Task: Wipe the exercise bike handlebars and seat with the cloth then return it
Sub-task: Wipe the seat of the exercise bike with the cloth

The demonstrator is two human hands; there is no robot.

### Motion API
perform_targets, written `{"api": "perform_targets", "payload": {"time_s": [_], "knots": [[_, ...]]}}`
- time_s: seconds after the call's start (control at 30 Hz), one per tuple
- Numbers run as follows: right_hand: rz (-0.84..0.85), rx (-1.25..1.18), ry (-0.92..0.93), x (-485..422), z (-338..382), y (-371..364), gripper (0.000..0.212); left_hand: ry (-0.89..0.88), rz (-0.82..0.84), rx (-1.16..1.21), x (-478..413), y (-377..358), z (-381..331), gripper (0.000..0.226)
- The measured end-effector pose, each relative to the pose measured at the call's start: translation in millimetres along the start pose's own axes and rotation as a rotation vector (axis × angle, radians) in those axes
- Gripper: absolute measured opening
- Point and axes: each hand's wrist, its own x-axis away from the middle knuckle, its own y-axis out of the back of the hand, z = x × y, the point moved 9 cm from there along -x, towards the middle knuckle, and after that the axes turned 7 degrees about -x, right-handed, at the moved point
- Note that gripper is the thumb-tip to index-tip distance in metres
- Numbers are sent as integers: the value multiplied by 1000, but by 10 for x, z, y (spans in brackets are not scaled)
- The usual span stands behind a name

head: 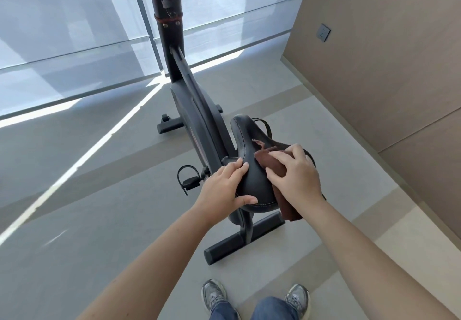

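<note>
A black exercise bike [192, 110] stands in front of me, its black padded seat [249, 142] nearest. My left hand [225, 185] grips the seat's left rear edge, fingers on top and thumb curled under the rim. My right hand [293, 177] presses a dark brown cloth [272, 161] flat against the seat's right side. Part of the cloth hangs down below the seat near my right wrist. The handlebars are out of view above the black upright post [168, 20].
The bike's rear floor bar [245, 238] and a left pedal with strap [188, 181] sit close to my feet [214, 294]. A tan wall with a socket [323, 33] runs along the right. Blind-covered windows [62, 33] fill the far left.
</note>
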Motion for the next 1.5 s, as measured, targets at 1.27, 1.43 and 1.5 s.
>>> {"api": "perform_targets", "payload": {"time_s": [1.27,1.43,1.5], "knots": [[-134,140,-115,66,-209,155,59,-151,-32,-150,-210,139,-100,68],[-88,118,-175,-223,-365,118,45,-180,-13,-220,-518,144,-133,68],[3,75,-209,-405,-455,81,42,-202,2,-252,-613,141,-142,69]]}}
